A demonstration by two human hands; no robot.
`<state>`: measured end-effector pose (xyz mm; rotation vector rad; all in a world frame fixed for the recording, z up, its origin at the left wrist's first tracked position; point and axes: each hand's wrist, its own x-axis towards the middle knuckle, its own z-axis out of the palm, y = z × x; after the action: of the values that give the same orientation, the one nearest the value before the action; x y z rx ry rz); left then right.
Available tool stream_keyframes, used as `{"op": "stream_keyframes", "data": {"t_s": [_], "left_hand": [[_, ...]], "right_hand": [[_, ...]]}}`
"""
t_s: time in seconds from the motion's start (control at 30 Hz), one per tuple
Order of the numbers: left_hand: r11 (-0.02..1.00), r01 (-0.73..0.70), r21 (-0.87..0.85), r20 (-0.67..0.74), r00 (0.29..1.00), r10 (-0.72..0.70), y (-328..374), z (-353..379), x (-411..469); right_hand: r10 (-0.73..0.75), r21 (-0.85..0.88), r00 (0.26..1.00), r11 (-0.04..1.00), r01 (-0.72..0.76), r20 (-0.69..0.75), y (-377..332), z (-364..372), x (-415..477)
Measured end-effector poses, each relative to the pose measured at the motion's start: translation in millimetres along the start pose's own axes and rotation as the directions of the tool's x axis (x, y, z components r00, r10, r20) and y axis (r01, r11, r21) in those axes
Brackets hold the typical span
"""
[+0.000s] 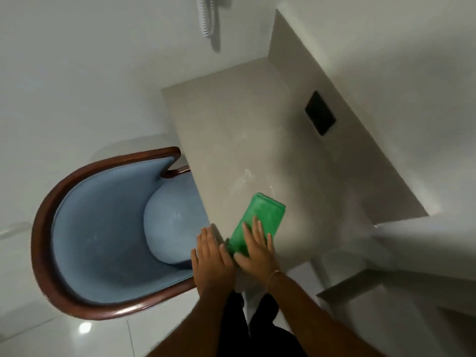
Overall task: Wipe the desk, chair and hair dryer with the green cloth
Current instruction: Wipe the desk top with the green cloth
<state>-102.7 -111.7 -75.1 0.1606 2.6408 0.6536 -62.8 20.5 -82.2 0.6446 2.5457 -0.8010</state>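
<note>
Item 1: green cloth (pixel 258 222), folded oblong, lay flat on beige bench (pixel 231 140) near front edge. Item 2: right hand (pixel 256 249), palm down, fingers (pixel 257 225) spread flat on cloth's near end, gripping nothing. Item 3: left hand (pixel 211 256), palm down at bench's front corner, fingers extended, empty, just beside right hand. Item 4: blue chair (pixel 103 240), wood-rimmed, left of bench. Item 5: I logged white hair dryer (pixel 206 16) on wall.
</note>
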Motion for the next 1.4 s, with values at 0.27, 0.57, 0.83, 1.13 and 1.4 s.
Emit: {"op": "stream_keyframes", "data": {"t_s": [0.27,0.57,0.83,1.13,1.4], "left_hand": [[0.99,-0.059,-0.129,-0.011,0.998,0.058,-22,24,1],[0.98,-0.084,-0.182,-0.014,0.996,0.083,-37,41,12],[0.959,0.037,-0.283,-0.081,0.995,-0.063,-8,43,17],[0.966,0.055,-0.254,-0.08,0.994,-0.078,-4,43,6],[0.98,0.128,-0.155,-0.205,0.966,-0.159,-6,44,37]], "right_hand": [[0.247,0.023,0.846,0.963,-0.268,-0.472,-41,6,56],[-0.115,-0.204,0.915,0.978,0.037,-0.386,-86,-33,207],[-0.48,-0.389,0.862,0.834,0.391,-0.162,-17,10,106],[-0.382,-0.338,0.919,0.881,0.33,-0.099,26,45,10],[-0.421,-0.318,0.885,0.882,0.348,-0.199,-38,16,110]]}}
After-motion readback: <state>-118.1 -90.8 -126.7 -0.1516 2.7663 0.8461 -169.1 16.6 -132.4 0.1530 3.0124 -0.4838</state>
